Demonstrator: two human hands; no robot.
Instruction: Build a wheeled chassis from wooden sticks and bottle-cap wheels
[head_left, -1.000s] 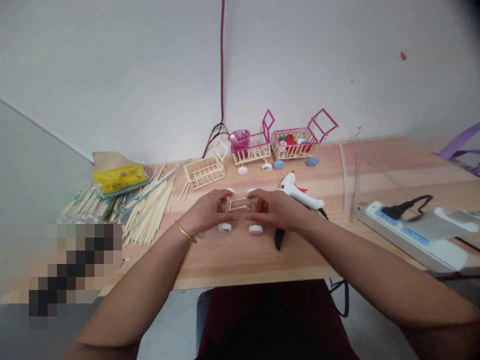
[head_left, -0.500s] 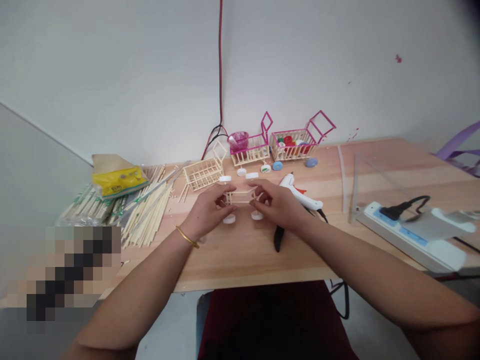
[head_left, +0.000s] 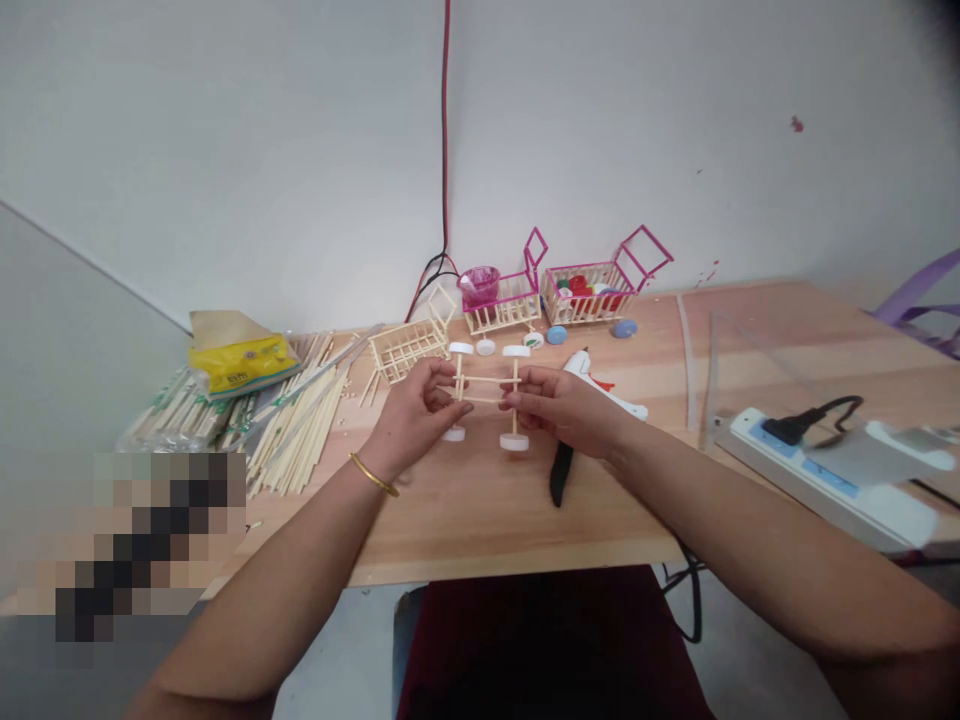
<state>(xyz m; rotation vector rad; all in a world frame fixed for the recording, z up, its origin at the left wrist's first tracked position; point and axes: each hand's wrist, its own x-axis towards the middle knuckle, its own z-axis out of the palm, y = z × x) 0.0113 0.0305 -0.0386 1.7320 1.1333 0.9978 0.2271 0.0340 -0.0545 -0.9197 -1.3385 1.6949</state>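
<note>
Between my hands, above the table, is a small wheeled frame (head_left: 487,379) made of thin wooden sticks, with white round caps as wheels at its corners. My left hand (head_left: 421,405) pinches its left axle stick. The right axle is gripped by my right hand (head_left: 559,402) between thumb and fingers. One white wheel (head_left: 514,441) hangs at the near right corner. Just behind my left hand stands an unpainted stick basket (head_left: 407,347) with a raised handle. A white glue gun (head_left: 600,385) lies beyond my right hand, partly covered by it.
Two pink-trimmed stick carts (head_left: 592,290) stand by the wall; one carries a pink-stained cup (head_left: 480,287). Loose sticks (head_left: 304,430) and a yellow packet (head_left: 244,362) lie left. At right are a power strip (head_left: 825,475) and a black-handled tool (head_left: 560,472) nearer the middle.
The wheeled frame has turned and tilted a little in my hands, so its right axle shows more fully. My right hand's fingers have shifted along that axle.
</note>
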